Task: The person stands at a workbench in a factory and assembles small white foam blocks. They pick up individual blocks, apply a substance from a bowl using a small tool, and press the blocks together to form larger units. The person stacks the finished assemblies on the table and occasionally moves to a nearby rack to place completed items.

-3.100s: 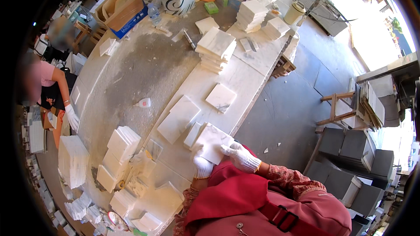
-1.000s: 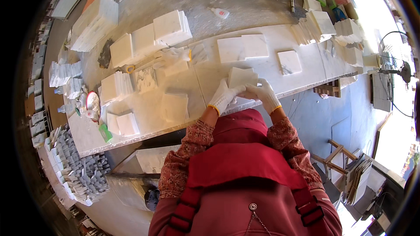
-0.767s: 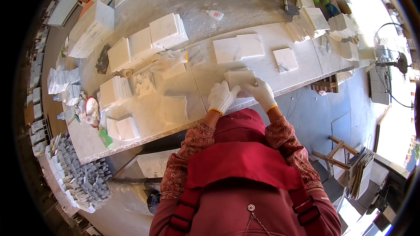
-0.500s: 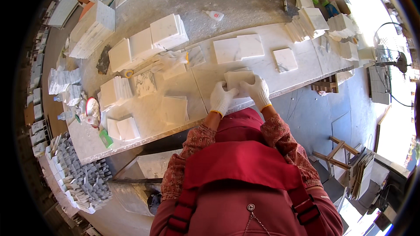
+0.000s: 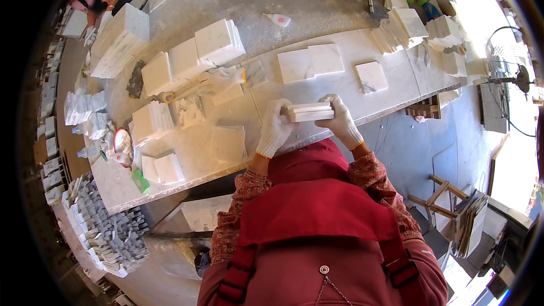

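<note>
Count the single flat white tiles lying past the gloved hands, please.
3: two tiles side by side beyond the hands, one smaller tile further right. Both hands hold a small stack; other tiles stand in piles.

Bright daylight pours in from the upper right, overexposing that corner to white glare. The bench (image 5: pixel 391 99) is evenly lit and sharp. Fisheye distortion bends edges, and the rim falls into black vignette.

A long pale worktable (image 5: pixel 351 45) stands on a grey concrete floor (image 5: pixel 419 153), sunlit at right.
</note>
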{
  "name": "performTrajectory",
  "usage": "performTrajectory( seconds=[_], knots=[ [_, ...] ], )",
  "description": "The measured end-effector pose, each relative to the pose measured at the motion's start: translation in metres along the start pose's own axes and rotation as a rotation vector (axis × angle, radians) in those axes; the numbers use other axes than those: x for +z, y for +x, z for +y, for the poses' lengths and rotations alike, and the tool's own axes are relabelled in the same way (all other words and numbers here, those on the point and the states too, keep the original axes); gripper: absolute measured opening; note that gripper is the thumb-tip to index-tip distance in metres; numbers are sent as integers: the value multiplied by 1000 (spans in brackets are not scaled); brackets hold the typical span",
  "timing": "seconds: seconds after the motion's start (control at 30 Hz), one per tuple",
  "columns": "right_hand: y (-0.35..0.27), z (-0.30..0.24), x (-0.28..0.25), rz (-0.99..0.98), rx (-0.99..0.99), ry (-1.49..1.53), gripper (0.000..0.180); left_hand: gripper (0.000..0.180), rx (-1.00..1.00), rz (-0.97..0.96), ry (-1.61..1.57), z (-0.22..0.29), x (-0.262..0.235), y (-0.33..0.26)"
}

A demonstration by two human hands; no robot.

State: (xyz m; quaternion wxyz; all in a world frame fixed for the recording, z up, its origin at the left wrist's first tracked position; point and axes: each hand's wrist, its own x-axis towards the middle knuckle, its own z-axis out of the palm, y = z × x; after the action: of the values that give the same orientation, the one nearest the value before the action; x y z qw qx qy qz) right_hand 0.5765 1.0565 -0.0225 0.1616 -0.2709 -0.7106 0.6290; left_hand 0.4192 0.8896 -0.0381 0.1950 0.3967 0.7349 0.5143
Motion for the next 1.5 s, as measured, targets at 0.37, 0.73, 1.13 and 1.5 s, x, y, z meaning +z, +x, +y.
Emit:
performTrajectory(
  seconds=[0.37,0.73,1.13,1.5],
  knots=[
    [-2,27,-4,-3,-61,-164,70,79,89,104,83,-18,21,-4],
    [-17,36,-4,56,-2,-99,90,82,47,-110,168,-18,25,-7],
    [-28,27,24,96,-76,-212,90,81,-49,-160,266,-64,41,-22],
    [1,12,13,-24,74,-432,65,50,-105,-102,-202,-48,29,-8]
  ],
)
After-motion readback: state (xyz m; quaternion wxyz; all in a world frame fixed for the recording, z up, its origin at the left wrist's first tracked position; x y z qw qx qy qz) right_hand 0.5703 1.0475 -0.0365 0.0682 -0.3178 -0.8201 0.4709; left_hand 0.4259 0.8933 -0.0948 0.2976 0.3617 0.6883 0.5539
